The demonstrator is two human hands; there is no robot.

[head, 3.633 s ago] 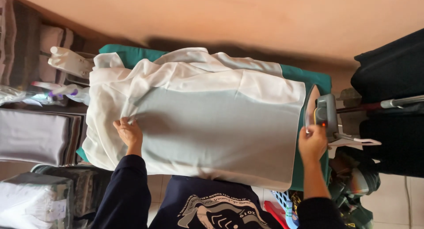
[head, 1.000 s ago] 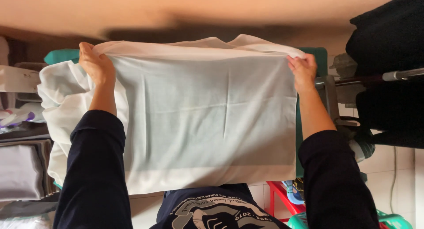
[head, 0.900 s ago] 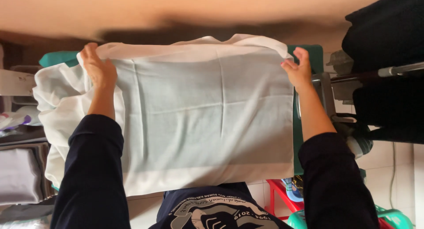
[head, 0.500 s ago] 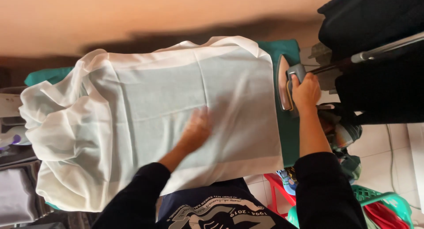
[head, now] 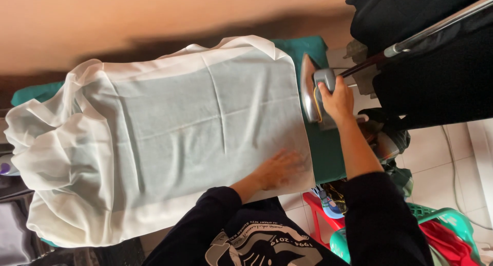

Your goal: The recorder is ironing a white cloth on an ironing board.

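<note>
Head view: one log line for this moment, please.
left hand flat on white cloth | right hand grips iron | iron upright on green board

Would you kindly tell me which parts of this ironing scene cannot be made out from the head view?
- Ironing board: mostly hidden under the white cloth.
- Iron: its handle is covered by the right hand; the soleplate shows edge-on only.
- Left hand: blurred, fingers indistinct on the cloth.
- Green basket: cut off by the bottom edge, partly behind the right sleeve.
</note>
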